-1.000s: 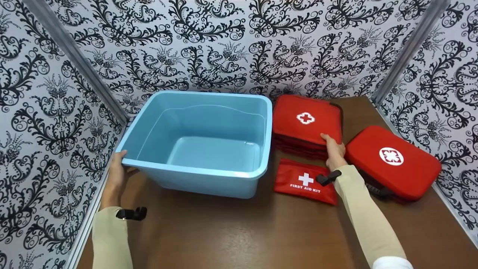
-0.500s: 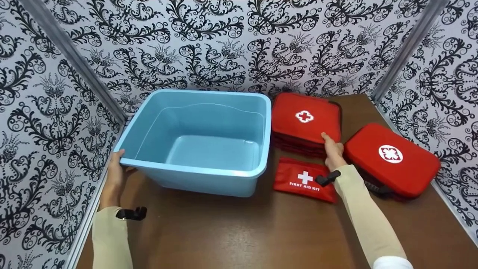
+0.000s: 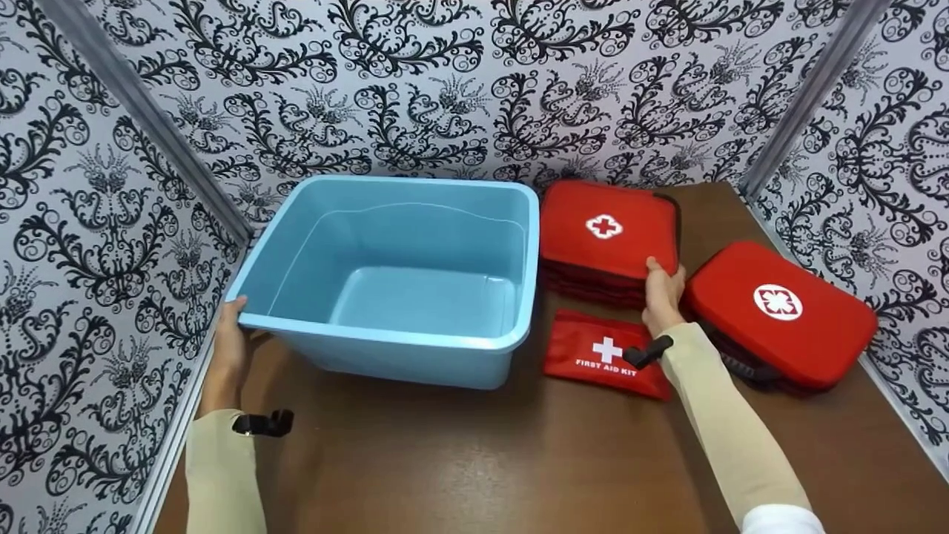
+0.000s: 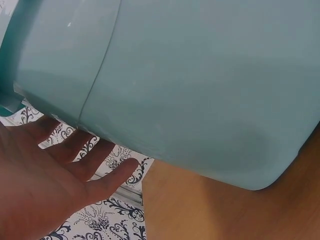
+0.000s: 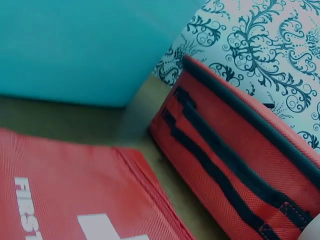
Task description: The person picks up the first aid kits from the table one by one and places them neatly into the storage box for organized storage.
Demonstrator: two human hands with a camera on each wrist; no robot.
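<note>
A large light-blue plastic tub (image 3: 422, 343) stands on the table at left centre with nothing in it. My left hand (image 3: 228, 348) touches its front left corner, fingertips right at the rim; in the left wrist view the spread fingers (image 4: 92, 162) reach along the tub's outer wall. At the tub's right lies a soft red first aid bag (image 3: 571, 252) with a white cross emblem. My right hand (image 3: 663, 293) holds its front right corner, thumb on top and fingers at the side. The right wrist view shows the bag's dark handles (image 5: 215, 145); most of the hand is outside it.
A flat red first aid pouch (image 3: 574, 356) lies in front of the bag, partly under my right wrist. Right of it sits a hard red first aid case (image 3: 823, 326). Patterned walls (image 3: 445, 96) border the brown table (image 3: 474, 460) behind and at both sides.
My right hand has shifted slightly at the bag's corner, its fingers now showing more along the side. The tub, pouch and case stay put; the left hand stays at the rim.
</note>
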